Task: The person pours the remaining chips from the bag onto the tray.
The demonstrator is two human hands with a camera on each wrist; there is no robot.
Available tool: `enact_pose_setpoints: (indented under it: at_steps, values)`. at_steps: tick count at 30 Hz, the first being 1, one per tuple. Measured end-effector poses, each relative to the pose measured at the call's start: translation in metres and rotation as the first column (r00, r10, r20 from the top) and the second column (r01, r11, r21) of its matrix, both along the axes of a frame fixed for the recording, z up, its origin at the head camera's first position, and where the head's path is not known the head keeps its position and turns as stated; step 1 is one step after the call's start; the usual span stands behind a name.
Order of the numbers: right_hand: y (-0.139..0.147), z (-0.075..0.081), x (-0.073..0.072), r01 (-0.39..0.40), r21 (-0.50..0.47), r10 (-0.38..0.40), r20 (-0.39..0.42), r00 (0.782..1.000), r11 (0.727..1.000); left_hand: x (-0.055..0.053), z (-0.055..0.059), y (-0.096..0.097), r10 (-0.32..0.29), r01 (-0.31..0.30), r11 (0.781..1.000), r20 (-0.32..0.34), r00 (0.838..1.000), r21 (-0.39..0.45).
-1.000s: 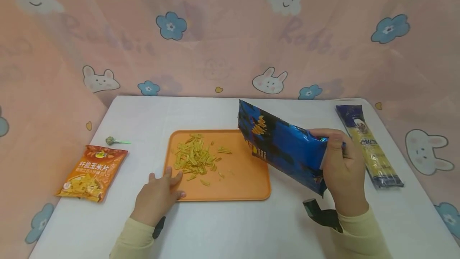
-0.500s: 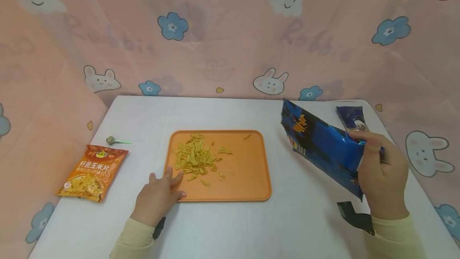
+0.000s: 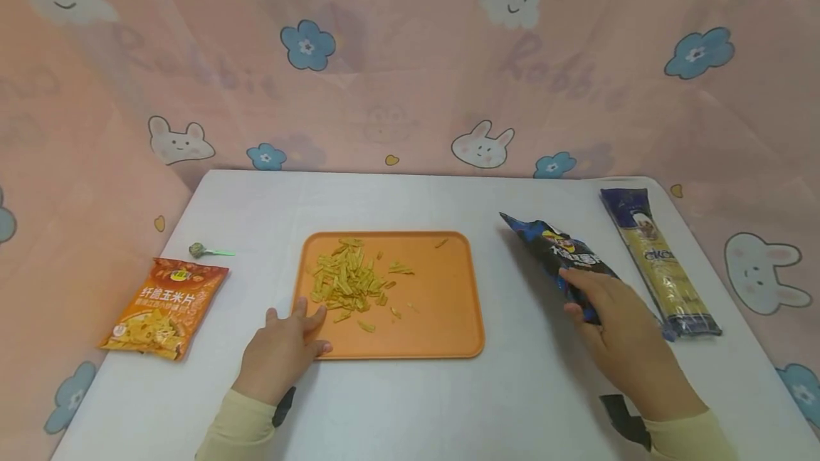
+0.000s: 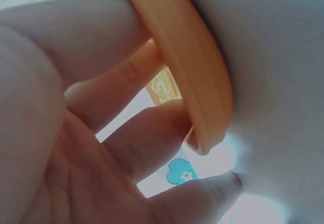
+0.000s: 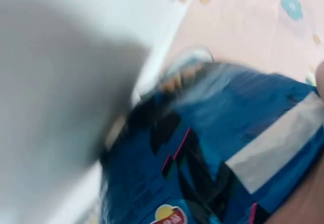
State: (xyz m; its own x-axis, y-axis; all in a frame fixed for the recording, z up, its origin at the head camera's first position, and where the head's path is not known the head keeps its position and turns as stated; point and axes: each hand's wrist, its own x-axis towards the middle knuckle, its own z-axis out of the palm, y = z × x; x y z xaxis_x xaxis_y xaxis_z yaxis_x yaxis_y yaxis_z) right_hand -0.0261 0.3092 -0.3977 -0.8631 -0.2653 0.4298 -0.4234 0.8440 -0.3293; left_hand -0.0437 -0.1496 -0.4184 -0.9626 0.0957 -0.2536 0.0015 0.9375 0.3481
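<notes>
My left hand (image 3: 282, 347) grips the near left corner of the orange tray (image 3: 435, 333), thumb on the front rim and fingers at the left side. In the left wrist view the fingers meet the tray rim (image 4: 197, 82). A pile of yellow snack sticks (image 3: 349, 276) lies on the tray's left half, with a few strays to the right. To the right of the tray, my right hand (image 3: 628, 333) holds a blue and black snack bag (image 3: 570, 251), tilted low over the table. The bag (image 5: 202, 133) fills much of the blurred right wrist view; its opening cannot be made out.
An orange snack packet (image 3: 166, 311) lies on the left of the white table (image 3: 416, 411). Beyond it is a lollipop (image 3: 197, 250) with a green stick. A long clear-and-blue pasta packet (image 3: 660, 255) lies at the right edge. A pink printed cloth (image 3: 384, 77) hangs behind.
My right hand has carried the snack bag right, away from above the tray, then lowered and turned it, so its black printed face shows. The left hand and tray stay put.
</notes>
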Motion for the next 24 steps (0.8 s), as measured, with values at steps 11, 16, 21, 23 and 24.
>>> enact_pose_setpoints:
  at_steps: [11,16,21,23,24]
  values:
    - [-0.028,-0.034,0.019,0.045,0.161,-0.126,0.533,0.837,0.986,0.0,0.0,0.001,0.005,-0.005,1.0,0.007,1.0,-0.008]
    - [-0.031,-0.041,0.019,0.04,0.187,-0.144,0.583,0.8,0.982,0.001,-0.001,0.001,-0.008,0.008,1.0,0.012,1.0,-0.012]
    - [-0.031,-0.042,0.02,0.046,0.174,-0.141,0.587,0.797,0.984,0.001,-0.003,0.001,-0.019,0.02,1.0,0.03,0.999,-0.019]
    - [-0.031,-0.041,0.02,0.047,0.164,-0.136,0.587,0.798,0.985,0.002,-0.003,0.001,-0.02,0.021,1.0,0.035,0.999,-0.019]
    - [-0.031,-0.04,0.02,0.048,0.157,-0.133,0.587,0.798,0.986,0.002,-0.002,0.001,-0.022,0.023,1.0,0.039,0.999,-0.019]
